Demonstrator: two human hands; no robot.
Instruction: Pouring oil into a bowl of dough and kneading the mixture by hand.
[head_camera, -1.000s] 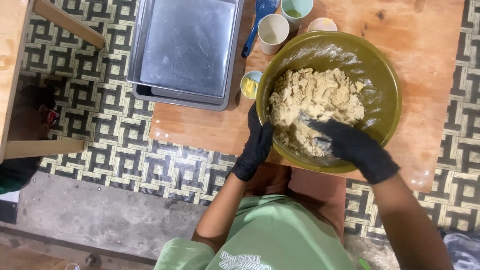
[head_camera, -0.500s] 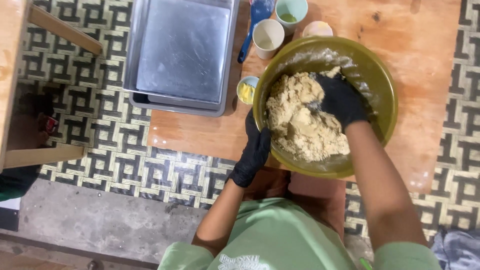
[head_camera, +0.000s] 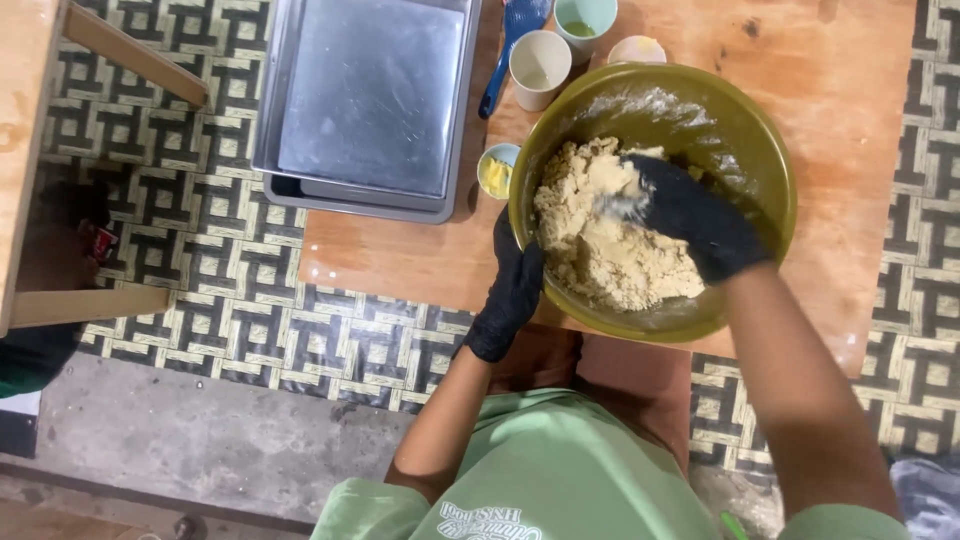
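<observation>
A large olive-green bowl (head_camera: 742, 118) stands on a low wooden board (head_camera: 860, 130) and holds a lump of pale beige dough (head_camera: 600, 250). My right hand (head_camera: 690, 215), in a black glove dusted with flour, presses down on the dough's top right part with fingers curled into it. My left hand (head_camera: 510, 290), also in a black glove, grips the bowl's outer left rim. I sit at the board's near edge in a green shirt.
Stacked grey metal baking trays (head_camera: 370, 100) lie on the board's left part. Behind the bowl stand a white cup (head_camera: 540, 65), a cup of green liquid (head_camera: 585, 20), a blue utensil (head_camera: 510, 40) and a small dish of yellow stuff (head_camera: 496, 172). Woven patterned mat (head_camera: 180, 260) around; wooden furniture at left.
My right hand went from the bowl's near right side up to the far side, then pressed onto the dough's top. The dough has gathered from crumbly into one lump. The left hand stayed.
</observation>
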